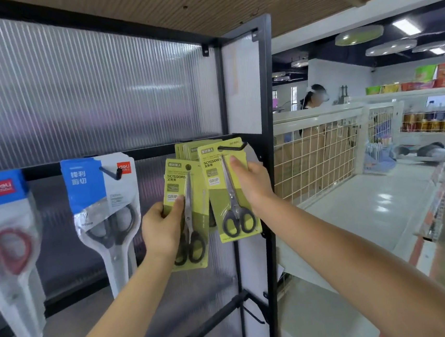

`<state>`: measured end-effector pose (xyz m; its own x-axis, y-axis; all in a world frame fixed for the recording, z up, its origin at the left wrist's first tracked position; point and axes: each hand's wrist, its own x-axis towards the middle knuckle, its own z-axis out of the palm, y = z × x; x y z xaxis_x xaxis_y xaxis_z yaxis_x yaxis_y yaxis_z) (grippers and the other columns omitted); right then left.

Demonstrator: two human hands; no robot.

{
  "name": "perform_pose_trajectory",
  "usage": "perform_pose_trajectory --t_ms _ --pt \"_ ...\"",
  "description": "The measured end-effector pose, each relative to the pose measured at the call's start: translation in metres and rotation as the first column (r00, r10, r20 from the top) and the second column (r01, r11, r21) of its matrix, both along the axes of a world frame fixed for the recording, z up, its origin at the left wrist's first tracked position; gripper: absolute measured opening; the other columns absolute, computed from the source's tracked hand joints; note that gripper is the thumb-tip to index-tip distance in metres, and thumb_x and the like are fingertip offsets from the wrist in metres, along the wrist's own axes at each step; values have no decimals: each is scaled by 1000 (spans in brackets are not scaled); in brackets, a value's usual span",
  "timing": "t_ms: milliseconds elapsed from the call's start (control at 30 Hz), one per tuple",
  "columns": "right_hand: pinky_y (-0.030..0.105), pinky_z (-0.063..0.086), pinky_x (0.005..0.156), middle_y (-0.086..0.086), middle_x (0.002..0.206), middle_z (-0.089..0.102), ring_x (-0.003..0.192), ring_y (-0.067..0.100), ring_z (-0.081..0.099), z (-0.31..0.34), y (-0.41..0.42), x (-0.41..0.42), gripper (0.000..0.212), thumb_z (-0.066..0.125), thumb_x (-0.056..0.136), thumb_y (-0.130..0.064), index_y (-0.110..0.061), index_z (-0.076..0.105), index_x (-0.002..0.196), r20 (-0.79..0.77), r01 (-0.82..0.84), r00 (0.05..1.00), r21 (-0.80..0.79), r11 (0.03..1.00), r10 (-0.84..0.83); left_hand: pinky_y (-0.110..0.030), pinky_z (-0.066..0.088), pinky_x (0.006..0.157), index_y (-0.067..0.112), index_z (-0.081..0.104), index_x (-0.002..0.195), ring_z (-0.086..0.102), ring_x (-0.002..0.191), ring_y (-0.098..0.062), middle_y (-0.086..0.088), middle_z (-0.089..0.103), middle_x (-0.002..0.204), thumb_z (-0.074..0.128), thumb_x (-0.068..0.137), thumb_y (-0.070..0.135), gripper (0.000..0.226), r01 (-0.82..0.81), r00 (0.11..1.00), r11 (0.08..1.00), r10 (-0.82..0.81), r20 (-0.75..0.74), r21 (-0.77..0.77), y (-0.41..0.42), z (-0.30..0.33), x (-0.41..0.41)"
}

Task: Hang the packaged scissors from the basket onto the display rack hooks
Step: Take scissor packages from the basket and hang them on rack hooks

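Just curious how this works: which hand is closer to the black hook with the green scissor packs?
Right. The right hand holds a green scissors pack just below the black hook; the left hand grips another pack, lower and leftward.

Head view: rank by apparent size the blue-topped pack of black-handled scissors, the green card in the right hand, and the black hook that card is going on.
1. Blue-topped clear pack of black-handled scissors, largest.
2. Green card pack of scissors in the right hand, shorter and narrower; it may be nearer the camera, so the real gap is unsure.
3. Black metal hook, smallest.
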<state>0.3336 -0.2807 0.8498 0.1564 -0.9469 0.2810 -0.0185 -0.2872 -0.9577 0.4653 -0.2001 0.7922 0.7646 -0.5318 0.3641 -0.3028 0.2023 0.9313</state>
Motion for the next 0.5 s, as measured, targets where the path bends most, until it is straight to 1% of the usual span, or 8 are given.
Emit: perform_pose_trajectory --t_ms 67,167,233,333,367,467,500 --pt "29 23 53 -4 54 27 51 12 29 1 -6 10 50 55 91 -45 -18 28 58 -17 7 1000 -5 1000 -7 -32 39 59 13 49 66 43 56 -19 -2 47 57 62 90 30 32 -19 1000 1000 19 7 12 -2 -6 2" --pt "27 21 50 -3 55 26 51 12 27 3 -15 20 50 54 93 -41 -18 25 59 -30 2 1000 -4 1000 -3 -33 39 59 13 51 66 45 57 -20 -2 49 58 61 91 31 31 -42 999 999 41 14 27 -2 -15 7" --pt "26 21 49 -3 56 28 51 11 29 1 -20 25 48 51 94 -44 -16 30 62 -80 3 997 -16 1000 -5 -31 37 57 13 53 66 44 57 -19 -2 49 57 60 91 30 31 -43 999 998 43 15 34 -1 -21 10" --pt "26 26 50 -2 58 34 54 12 37 -2 -27 31 43 48 93 -50 -12 44 74 -120 -10 993 -56 998 3 -30 34 54 7 56 70 42 54 -18 -3 49 56 60 92 30 32 -34 999 998 34 1 43 -1 -28 10" --pt "26 26 50 -2 58 35 54 12 37 -4 -29 33 44 48 93 -50 -11 44 73 -121 -4 993 -71 998 -5 -31 34 54 4 56 72 42 55 -18 -4 48 56 60 92 30 33 -32 999 999 32 -6 42 -1 -31 9" --pt "28 28 52 -4 57 37 53 11 39 -6 -35 35 45 54 91 -48 -15 41 63 -84 43 995 -81 996 -50 -32 36 58 -2 56 77 43 59 -21 -8 49 59 61 91 28 34 -30 999 999 31 -39 34 -1 -39 8" --pt "28 31 56 -3 60 42 57 12 43 -6 -36 33 41 56 90 -46 -14 46 65 -68 59 996 -90 994 -65 -33 36 58 -2 56 77 44 60 -21 -7 50 60 61 91 28 33 -27 999 999 29 -47 39 -1 -42 7"
